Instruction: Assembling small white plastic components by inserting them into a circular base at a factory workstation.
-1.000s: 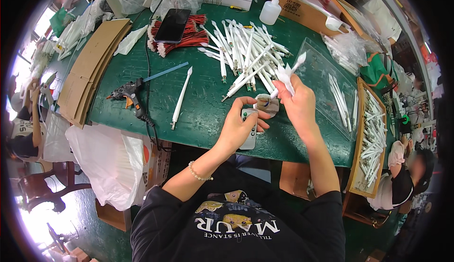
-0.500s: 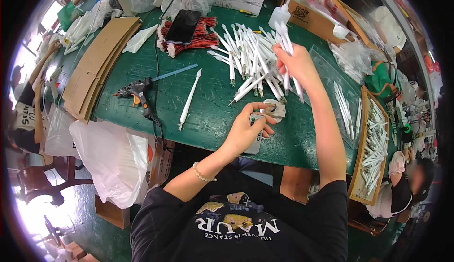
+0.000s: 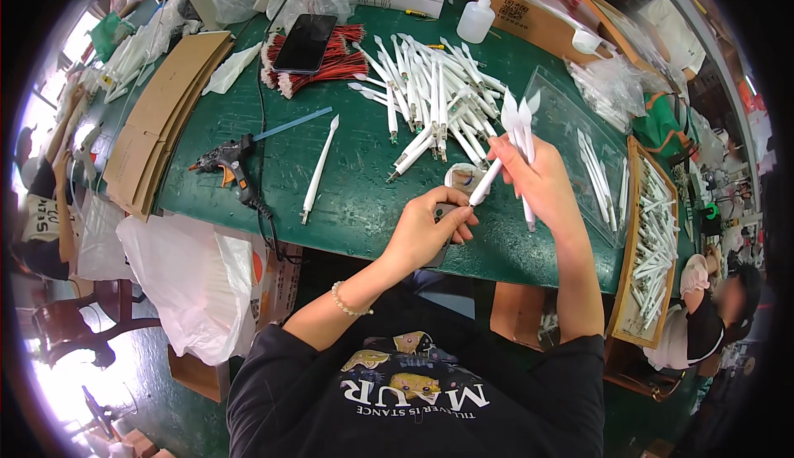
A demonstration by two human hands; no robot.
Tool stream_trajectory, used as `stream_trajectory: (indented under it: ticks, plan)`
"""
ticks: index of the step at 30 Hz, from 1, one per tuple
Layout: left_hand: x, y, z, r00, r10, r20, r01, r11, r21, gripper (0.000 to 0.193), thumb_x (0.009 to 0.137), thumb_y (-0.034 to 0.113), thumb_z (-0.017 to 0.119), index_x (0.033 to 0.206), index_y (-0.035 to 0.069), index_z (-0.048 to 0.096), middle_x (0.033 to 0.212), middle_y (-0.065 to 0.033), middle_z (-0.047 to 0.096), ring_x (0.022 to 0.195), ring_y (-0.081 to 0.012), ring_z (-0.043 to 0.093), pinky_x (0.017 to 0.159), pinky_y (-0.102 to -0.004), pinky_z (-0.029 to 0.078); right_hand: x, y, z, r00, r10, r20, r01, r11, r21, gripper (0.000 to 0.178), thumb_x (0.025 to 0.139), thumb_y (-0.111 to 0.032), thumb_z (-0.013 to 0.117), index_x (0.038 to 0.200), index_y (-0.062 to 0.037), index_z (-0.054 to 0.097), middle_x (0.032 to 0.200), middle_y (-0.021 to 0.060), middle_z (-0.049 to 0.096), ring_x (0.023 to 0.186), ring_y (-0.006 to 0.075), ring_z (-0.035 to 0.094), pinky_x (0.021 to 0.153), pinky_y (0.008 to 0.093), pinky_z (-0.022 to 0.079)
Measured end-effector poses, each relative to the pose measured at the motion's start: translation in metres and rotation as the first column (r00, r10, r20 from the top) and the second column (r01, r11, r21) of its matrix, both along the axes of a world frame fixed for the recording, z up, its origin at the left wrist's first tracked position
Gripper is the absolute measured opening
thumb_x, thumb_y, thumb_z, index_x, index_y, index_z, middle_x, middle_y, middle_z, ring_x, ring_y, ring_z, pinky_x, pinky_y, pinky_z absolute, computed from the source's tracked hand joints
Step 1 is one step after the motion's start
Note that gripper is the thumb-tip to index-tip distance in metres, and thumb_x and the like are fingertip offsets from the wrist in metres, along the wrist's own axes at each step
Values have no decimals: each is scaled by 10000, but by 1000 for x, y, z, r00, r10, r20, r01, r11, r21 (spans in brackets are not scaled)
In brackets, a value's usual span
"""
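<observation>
My right hand (image 3: pixel 533 178) grips several white candle-shaped sticks (image 3: pixel 519 123) with flame-shaped tips. One more white stick (image 3: pixel 486 182) slants from its fingers down to my left hand (image 3: pixel 434 228). There, my thumb and curled fingers close at that stick's lower end. A grey flat object (image 3: pixel 438 257) is mostly hidden under my left hand. Just beyond, a small round white thing (image 3: pixel 463 177) lies partly covered. A loose pile of similar sticks (image 3: pixel 434 94) spreads on the green table (image 3: pixel 364 202), and a single stick (image 3: pixel 321 169) lies apart to the left.
Left of me lie a glue gun (image 3: pixel 227 164) with its cord and stacked cardboard (image 3: pixel 165 119). Behind are a phone (image 3: pixel 306 43) on red wires (image 3: pixel 335 65) and a white squeeze bottle (image 3: pixel 477 20). A wooden tray (image 3: pixel 637 309) of sticks stands right; co-workers sit at both sides.
My right hand has come nearer with its sticks, away from the pile, and one stick now meets my left hand. The grey object is more covered. The view has shifted slightly.
</observation>
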State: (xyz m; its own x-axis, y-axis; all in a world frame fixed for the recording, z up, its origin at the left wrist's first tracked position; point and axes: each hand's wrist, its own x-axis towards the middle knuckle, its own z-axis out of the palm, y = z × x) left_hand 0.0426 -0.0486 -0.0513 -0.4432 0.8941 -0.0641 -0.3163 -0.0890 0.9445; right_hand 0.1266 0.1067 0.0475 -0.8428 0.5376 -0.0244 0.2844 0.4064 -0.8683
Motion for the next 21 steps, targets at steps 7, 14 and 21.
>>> stream_trajectory:
  ticks: [7,14,21]
  plan:
    - [-1,2,3,995,96,-24,-95,995,35,277,946,55,511,1186,-56,429,1004,-159,627,712,-163,644,621,-259,525,13,14,-17,990,-108,-91,132,938,322,305,973,-287,542,957,10,605,653,28,561,574,92,530,516,251,414]
    - [-3,3,-3,981,190,37,-192,979,65,290,932,-6,450,1204,-45,359,1079,-175,547,729,-179,644,627,-269,526,14,7,-32,994,-99,-52,112,862,495,262,970,-245,534,1009,7,596,681,95,599,600,170,578,572,301,444]
    - [-3,3,-3,982,184,33,-185,981,52,282,937,-8,443,1204,-41,361,1094,-177,538,735,-177,643,631,-270,528,7,3,-34,994,-60,-89,94,881,465,234,963,-222,533,1009,-1,592,714,121,612,641,228,601,612,338,456]
